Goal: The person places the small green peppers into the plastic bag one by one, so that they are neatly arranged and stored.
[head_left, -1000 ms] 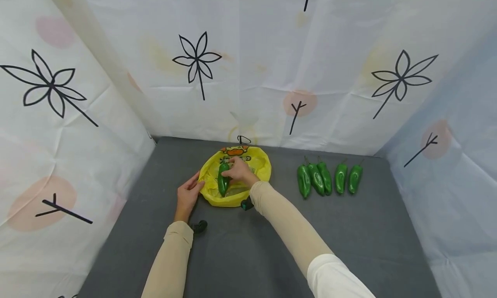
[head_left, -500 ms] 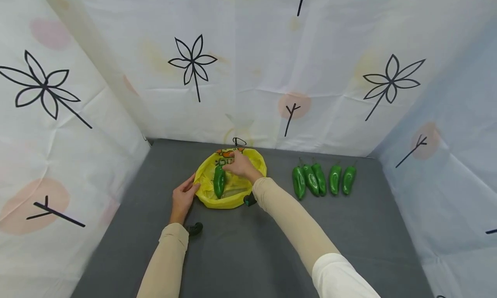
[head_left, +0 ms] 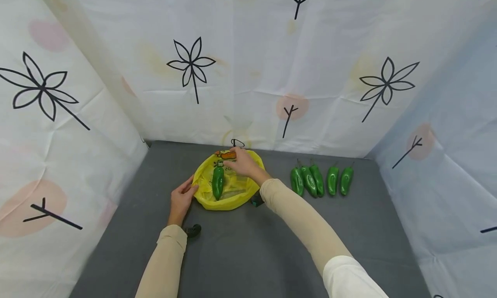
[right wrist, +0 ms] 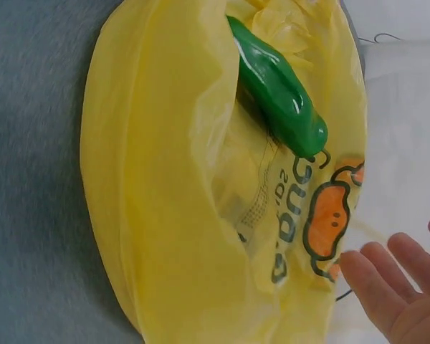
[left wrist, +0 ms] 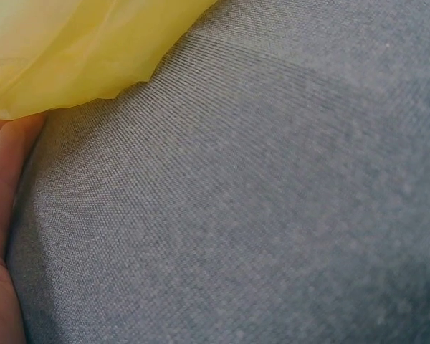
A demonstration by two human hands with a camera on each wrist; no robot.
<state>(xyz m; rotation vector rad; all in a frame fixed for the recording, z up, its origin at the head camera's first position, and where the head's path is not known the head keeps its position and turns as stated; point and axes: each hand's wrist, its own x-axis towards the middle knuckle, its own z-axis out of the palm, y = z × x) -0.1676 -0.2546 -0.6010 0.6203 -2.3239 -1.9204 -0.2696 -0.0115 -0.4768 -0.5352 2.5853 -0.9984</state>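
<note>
A yellow plastic bag (head_left: 217, 204) with an orange cartoon print stands with its mouth spread wide. Inside it lies a single green pepper (head_left: 218, 183), its stem end toward the printed far side. My left hand (head_left: 181, 199) holds the bag's left rim between thumb and fingers; in the left wrist view only part of the hand (left wrist: 0, 208) shows below the yellow plastic. Over the bag's right side, my right hand (head_left: 245, 163) has its fingers spread and holds nothing. The right wrist view shows that hand (right wrist: 401, 294) apart from the pepper (right wrist: 279, 93).
Several green peppers (head_left: 309, 181) lie in a row on the grey tabletop (head_left: 248, 250), to the right of the bag. White patterned cloth (head_left: 248, 73) hangs behind and on both sides.
My right hand has let go of the pepper and drawn back to the right, leaving it lying in the bag. The left hand stays at the rim. The head view has shifted slightly.
</note>
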